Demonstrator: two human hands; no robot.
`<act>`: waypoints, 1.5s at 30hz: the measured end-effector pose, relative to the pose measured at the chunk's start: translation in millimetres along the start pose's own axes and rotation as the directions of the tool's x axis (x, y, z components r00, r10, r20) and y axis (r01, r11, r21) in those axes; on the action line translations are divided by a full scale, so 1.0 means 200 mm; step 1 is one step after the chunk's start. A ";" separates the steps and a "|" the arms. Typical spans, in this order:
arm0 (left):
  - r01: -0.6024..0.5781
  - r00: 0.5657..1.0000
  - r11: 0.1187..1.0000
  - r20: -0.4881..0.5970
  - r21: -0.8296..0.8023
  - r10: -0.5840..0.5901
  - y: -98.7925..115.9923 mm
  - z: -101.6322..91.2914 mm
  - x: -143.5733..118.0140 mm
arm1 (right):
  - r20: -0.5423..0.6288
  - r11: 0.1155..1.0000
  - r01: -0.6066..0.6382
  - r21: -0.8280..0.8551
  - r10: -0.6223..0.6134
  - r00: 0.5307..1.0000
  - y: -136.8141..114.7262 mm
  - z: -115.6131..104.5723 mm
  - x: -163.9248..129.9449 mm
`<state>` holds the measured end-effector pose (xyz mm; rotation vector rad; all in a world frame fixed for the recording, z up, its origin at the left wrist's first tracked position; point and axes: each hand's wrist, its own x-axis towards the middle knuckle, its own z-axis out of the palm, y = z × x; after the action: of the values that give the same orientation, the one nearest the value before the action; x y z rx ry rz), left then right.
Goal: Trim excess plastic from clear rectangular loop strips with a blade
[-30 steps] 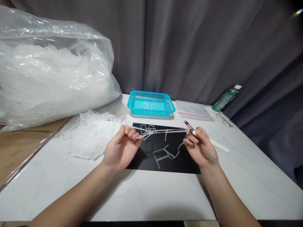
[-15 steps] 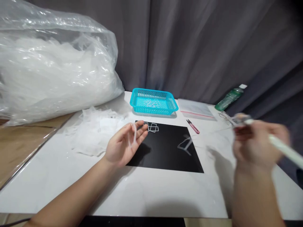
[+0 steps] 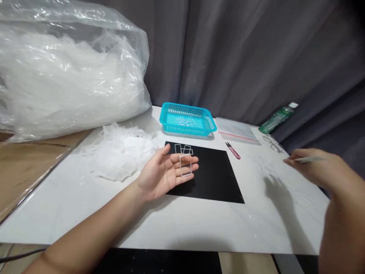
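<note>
My left hand (image 3: 164,173) lies open, palm up, over the near left corner of the black mat (image 3: 209,175), and a clear rectangular plastic frame (image 3: 185,166) rests across its fingers. Two more clear frames (image 3: 184,149) lie on the mat just beyond my fingertips. My right hand (image 3: 319,169) is out to the right above the white worktop (image 3: 199,224), closed around a thin pale strip (image 3: 309,159); it is blurred, so I cannot tell exactly how the fingers pinch it. A pink snipper (image 3: 233,150) lies on the worktop just off the mat's far right corner. Behind the mat stands a turquoise basket (image 3: 171,116) with small clear pieces in it, and beside it a flat zip bag (image 3: 236,132). A loose heap of white plastic scraps (image 3: 119,156) sits left of the mat, below a big clear sack (image 3: 68,72). A green bottle (image 3: 278,117) and a pair of glasses (image 3: 272,142) lie at the far right.
</note>
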<state>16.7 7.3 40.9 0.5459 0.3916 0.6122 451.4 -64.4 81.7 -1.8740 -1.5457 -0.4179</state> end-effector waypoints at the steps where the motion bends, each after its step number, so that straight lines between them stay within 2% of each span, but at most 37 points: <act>1: 0.002 1.000 1.000 0.012 0.005 -0.002 0.00 0.00 0.00 | 0.094 0.999 0.050 -0.005 -0.050 0.994 -0.09 0.04 -0.01; 2: 0.006 1.000 1.000 0.022 0.011 -0.006 0.00 -0.01 0.00 | 0.194 0.989 0.145 -0.025 -0.138 0.971 -0.18 0.09 -0.02; 3: 0.010 1.000 1.000 0.030 0.019 -0.011 0.00 -0.01 0.00 | 0.214 0.980 0.200 0.002 -0.196 0.957 -0.29 0.13 -0.05; 4: 0.017 0.999 0.999 0.036 0.032 -0.018 0.01 -0.01 0.00 | 0.238 0.981 0.179 0.074 -0.192 0.952 -0.41 0.19 -0.08; 6: 0.035 0.998 0.996 0.052 0.083 -0.040 0.01 -0.01 0.00 | 0.282 0.942 0.013 0.336 -0.114 0.953 -0.64 0.30 -0.18; 8: 0.058 0.995 0.987 0.074 0.148 -0.070 0.01 0.00 0.00 | 0.333 0.768 -0.100 0.632 -0.153 0.930 -0.85 0.42 -0.31; 10: 0.079 0.991 0.980 0.096 0.182 -0.098 0.00 0.00 -0.01 | 0.346 0.572 -0.161 0.804 -0.231 0.909 -0.99 0.51 -0.44; 13: 0.085 0.992 0.990 0.083 0.113 -0.095 -0.01 0.00 -0.01 | 0.402 0.287 -0.332 0.898 -0.233 0.886 -1.07 0.60 -0.57; 15: 0.064 0.997 0.998 0.037 0.029 -0.065 -0.02 0.00 0.00 | 0.440 0.194 -0.401 0.895 -0.242 0.865 -1.05 0.62 -0.61; 17: 0.036 0.999 0.999 -0.018 -0.036 -0.036 -0.03 0.00 0.01 | 0.461 0.162 -0.433 0.887 -0.264 0.847 -1.02 0.64 -0.62; 24: 0.018 0.994 0.995 -0.108 -0.095 -0.029 -0.05 0.03 0.02 | 0.483 0.226 -0.442 0.868 -0.177 0.857 -0.98 0.65 -0.60; 30: -0.107 0.976 0.987 -0.203 -0.117 0.082 -0.04 0.06 0.01 | 0.590 0.331 -0.515 0.791 -0.187 0.786 -0.97 0.64 -0.65; 37: -0.095 0.992 0.965 -0.098 -0.243 0.074 -0.01 0.07 -0.02 | 0.592 0.363 -0.503 0.784 -0.195 0.782 -0.97 0.65 -0.65; 45: -0.069 0.997 0.967 0.010 -0.246 0.073 -0.01 0.08 -0.04 | 0.616 0.459 -0.476 0.750 -0.223 0.755 -0.98 0.64 -0.63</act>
<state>18.8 -5.6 53.2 0.3294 0.2743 0.7130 212.5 -57.5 -34.2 -1.2257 -1.4914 1.1164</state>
